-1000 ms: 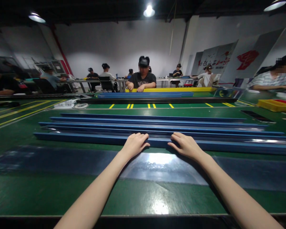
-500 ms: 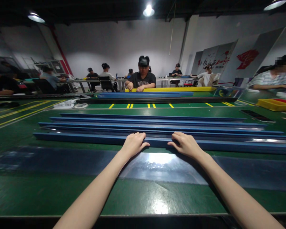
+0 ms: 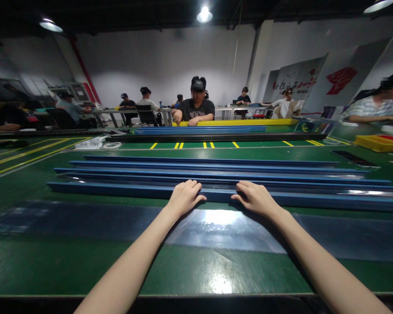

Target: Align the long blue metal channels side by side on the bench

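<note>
while the left grip (image 3: 184, 196) curls partly closed over the nearest blue channel (image 3: 218, 195), the right grip (image 3: 257, 197) clasps it likewise.

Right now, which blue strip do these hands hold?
The front blue strip: the left hand and right hand grip it; the other strips lie farther back.

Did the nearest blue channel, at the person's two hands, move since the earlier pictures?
No. Against the yellow stripes on the green table, the nearest blue channel shows no visible shift in any direction.
</note>
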Motion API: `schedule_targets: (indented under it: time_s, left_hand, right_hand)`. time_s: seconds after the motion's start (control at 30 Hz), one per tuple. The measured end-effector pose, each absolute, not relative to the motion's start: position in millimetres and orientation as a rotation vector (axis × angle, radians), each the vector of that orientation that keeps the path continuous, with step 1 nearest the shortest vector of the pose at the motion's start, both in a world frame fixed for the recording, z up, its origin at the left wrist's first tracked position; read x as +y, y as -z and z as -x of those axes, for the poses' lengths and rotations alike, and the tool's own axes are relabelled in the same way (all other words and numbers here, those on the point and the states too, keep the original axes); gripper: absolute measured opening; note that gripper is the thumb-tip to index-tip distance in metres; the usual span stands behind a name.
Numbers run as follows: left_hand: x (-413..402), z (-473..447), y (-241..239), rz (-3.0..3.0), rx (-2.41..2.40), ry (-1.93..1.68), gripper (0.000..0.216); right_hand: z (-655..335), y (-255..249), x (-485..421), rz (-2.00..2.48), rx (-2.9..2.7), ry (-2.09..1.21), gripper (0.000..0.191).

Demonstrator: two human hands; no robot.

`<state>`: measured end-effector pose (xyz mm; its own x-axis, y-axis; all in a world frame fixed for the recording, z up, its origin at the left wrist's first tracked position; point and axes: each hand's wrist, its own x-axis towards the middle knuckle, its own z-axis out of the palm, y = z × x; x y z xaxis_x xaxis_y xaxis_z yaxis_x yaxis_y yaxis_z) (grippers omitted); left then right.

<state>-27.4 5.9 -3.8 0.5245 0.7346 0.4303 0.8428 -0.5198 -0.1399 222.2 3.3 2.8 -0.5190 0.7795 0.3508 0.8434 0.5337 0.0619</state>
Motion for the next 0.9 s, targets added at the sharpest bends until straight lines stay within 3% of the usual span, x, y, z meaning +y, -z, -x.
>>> schedule_targets:
  time_s: [0.9]
  left_hand:
    - [2.4, 24.7, 4.9, 2.445, -1.268, 0.425, 0.031]
  right_hand:
    - [-244.4, -18.8, 0.8, 1.536, -2.529, 0.323, 0.029]
